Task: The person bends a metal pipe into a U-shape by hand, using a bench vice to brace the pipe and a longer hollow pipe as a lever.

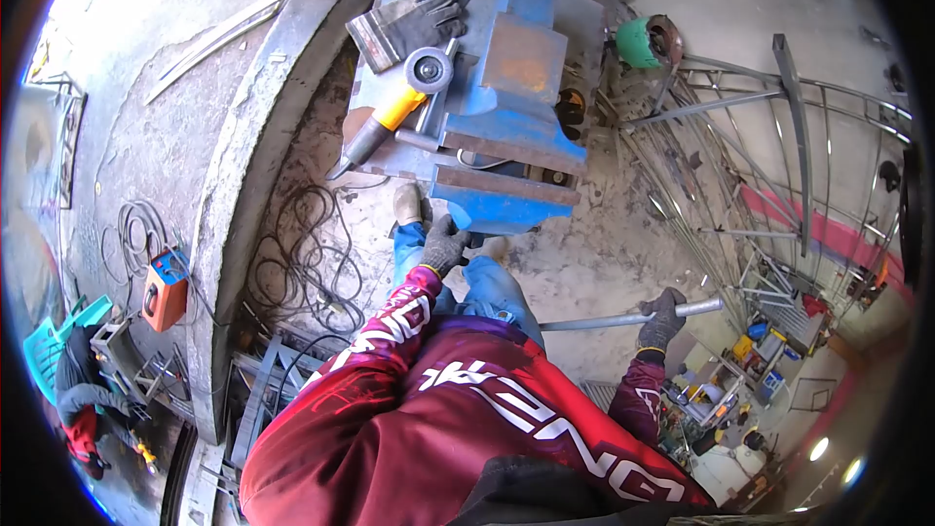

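Note:
My right hand (664, 319), in a dark grey glove, is closed around a grey metal pipe (604, 321) out to my right side. The pipe's inner end disappears behind my body. My left hand (446, 245), gloved as well, is curled at the front underside of the blue bench vise (506, 212); what its fingers hold is hidden. Between the rusty vise jaws there is a gap. Left of the vise, a yellow angle grinder (394, 109) lies on the metal bench top, below a pair of grey work gloves (407, 27).
Black cable (302, 253) lies coiled on the floor left of my feet. An orange machine (166, 290) stands beyond a concrete ledge (219, 234). At right are a green bucket (638, 42) and metal frames (794, 136). Another person (83, 399) is at far left.

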{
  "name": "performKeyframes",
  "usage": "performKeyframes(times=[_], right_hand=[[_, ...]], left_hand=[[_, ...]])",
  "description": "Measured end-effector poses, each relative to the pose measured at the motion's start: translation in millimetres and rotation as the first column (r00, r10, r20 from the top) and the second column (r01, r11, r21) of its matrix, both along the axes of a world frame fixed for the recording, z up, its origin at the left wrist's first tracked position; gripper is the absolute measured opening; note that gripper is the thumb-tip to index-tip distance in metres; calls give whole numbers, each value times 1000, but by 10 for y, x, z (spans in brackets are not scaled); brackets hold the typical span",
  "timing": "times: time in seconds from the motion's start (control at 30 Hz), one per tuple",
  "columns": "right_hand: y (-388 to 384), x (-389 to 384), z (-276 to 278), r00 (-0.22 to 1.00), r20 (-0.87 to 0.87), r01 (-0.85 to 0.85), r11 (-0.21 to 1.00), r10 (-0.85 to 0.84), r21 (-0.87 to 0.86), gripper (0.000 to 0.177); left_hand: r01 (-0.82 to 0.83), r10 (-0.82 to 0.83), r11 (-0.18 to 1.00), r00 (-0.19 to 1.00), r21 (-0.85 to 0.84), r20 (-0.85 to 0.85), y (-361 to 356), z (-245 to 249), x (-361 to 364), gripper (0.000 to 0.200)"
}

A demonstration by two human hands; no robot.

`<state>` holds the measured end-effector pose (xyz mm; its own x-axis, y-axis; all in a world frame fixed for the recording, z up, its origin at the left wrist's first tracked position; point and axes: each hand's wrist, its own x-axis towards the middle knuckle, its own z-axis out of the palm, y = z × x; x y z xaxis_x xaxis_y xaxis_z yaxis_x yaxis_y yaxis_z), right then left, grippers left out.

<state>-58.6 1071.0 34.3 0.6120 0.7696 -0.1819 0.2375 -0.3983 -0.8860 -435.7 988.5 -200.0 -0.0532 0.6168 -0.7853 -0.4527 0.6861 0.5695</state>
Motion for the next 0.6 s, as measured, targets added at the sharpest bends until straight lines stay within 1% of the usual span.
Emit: performKeyframes(times=[0.03, 0.07, 0.1, 0.13, 0.17, 0.2, 0.23, 0.27, 0.3, 0.33, 0.37, 0.43, 0.5, 0.53, 0.57, 0.6], right_hand=[[-11, -52, 42, 1000, 11, 6, 1000, -6, 1, 12], [-2, -91, 71, 1000, -18, -10, 1000, 11, 15, 12], [18, -118, 90, 998, -49, -28, 999, 30, 29, 12], [24, -137, 110, 999, -44, -27, 999, 29, 30, 12], [18, -143, 137, 998, -45, -33, 999, 35, 43, 12], [13, -144, 146, 998, -50, -38, 998, 41, 56, 12], [3, -144, 151, 998, -49, -35, 998, 38, 53, 12], [7, -145, 151, 998, -54, -26, 999, 28, 47, 12], [16, -144, 145, 998, -59, -17, 999, 20, 43, 12], [9, -140, 108, 998, -61, -14, 999, 16, 44, 12], [2, -133, 43, 999, -34, -26, 999, 27, 38, 12], [39, -197, -28, 999, -13, -41, 999, 42, 31, 12], [80, -349, -36, 999, 22, -30, 997, 31, -73, 14], [95, -396, -38, 998, 49, -40, 995, 44, -87, 14], [119, -442, -39, 998, 45, -43, 995, 47, -84, 14], [154, -479, -22, 995, 55, -75, 993, 80, -90, 14]], left_hand=[[-20, 19, 1000, 998, -10, -53, 10, 31, 11, 29], [-18, 18, 1000, 999, -9, -44, -21, -20, 29, 29], [-9, 4, 1000, 989, -27, -145, -62, -76, 14, 24], [2, -13, 999, 969, -47, -245, -121, -132, -23, 20], [-87, 89, 996, 950, 21, -298, -213, -148, -130, 16], [-119, 135, 991, 932, 67, -337, -209, 153, -402, 15], [-151, 169, 985, 925, 80, -341, -349, 70, -619, 13], [-96, 108, 994, 925, 52, -363, -444, 200, -868, 12], [-118, 124, 992, 935, 37, -332, -520, 282, -1042, 11], [-125, 124, 992, 922, 20, -366, -616, 317, -1209, 11], [-170, 155, 985, 928, -15, -338, -613, 483, -1349, 10], [-185, 143, 981, 898, -62, -417, -647, 663, -1552, 9], [-247, 224, 969, 897, -12, -381, -730, 634, -1617, 9], [-279, 262, 960, 900, 1, -350, -766, 607, -1596, 9], [-283, 266, 959, 897, 5, -353, -753, 603, -1558, 9], [-387, 366, 922, 854, 19, -369, -715, 588, -1488, 9]])
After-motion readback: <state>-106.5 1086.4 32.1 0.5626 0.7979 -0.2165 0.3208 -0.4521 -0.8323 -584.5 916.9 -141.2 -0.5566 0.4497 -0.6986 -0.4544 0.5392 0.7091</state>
